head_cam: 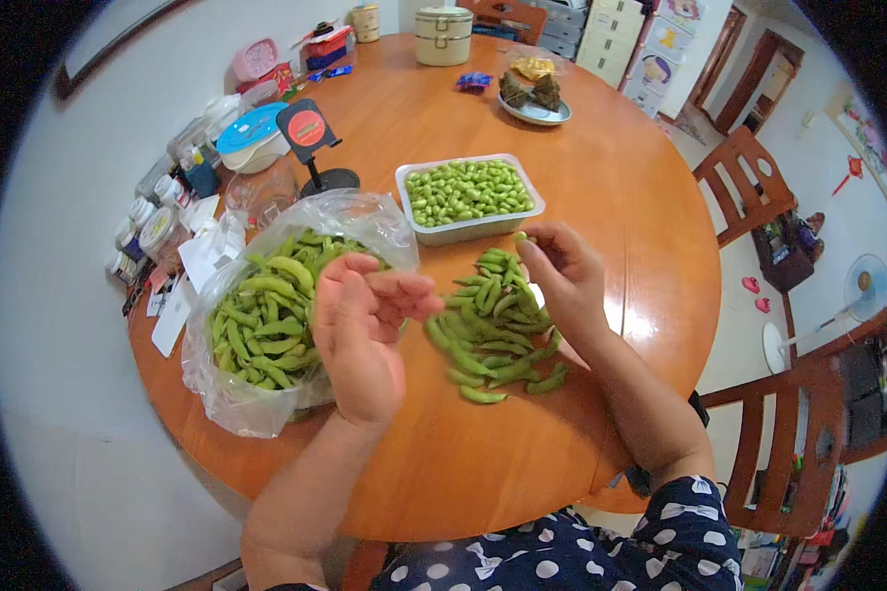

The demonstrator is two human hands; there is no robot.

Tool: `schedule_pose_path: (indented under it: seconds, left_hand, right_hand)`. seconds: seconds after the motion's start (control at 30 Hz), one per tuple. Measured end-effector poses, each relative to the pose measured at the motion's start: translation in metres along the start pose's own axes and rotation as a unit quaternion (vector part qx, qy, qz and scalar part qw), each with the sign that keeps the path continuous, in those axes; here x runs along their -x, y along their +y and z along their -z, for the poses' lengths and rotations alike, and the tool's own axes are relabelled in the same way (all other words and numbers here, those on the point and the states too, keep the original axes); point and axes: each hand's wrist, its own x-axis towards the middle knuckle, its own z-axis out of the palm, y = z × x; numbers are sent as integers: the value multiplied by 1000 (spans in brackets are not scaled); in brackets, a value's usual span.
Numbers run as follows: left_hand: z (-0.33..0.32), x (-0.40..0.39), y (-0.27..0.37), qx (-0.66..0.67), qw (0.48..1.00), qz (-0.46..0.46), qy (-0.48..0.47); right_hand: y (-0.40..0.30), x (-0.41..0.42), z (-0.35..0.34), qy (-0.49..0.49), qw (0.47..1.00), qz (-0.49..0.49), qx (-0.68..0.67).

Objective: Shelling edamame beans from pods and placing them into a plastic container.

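My right hand (564, 281) pinches a single green soybean (520, 236) between thumb and fingers, just off the near right corner of a white plastic tub (454, 235). Shelled soybeans (469, 192) fill that tub. My left hand (366, 332) is raised with its palm turned inward and fingers loosely bent; nothing shows in it. Behind and left of it, a clear plastic bag (207, 369) stands open, full of edamame pods (266, 325). A loose pile of pods (488, 332) lies on the table between my hands, partly hidden by the right one.
The round wooden table (443, 473) carries a black phone stand (318, 162), a blue-lidded container (255, 133) and several jars (164, 233) at left. Farther back are a plate (536, 113) with leaf-wrapped food and a lidded food carrier (443, 37). A wooden chair (791, 436) stands at right.
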Motion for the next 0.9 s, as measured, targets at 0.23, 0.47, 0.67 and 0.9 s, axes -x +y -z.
schedule_pose_path:
  seconds: [0.23, 0.47, 0.67, 0.9]
  left_hand:
    - [-5, 16, -9, -128, 986, -19, -109]
    - [-9, 21, -11, -165, 975, 4, -147]
    - [-8, 22, -9, -170, 975, 11, -141]
    - [-8, 17, -10, -200, 974, -3, -109]
  right_hand:
    - [-2, -48, -6, -21, 993, 35, 113]
    - [14, -115, -11, -42, 927, 144, 344]
    - [23, -121, -13, -8, 940, 178, 291]
    - [-2, -69, 1, -59, 990, 5, 124]
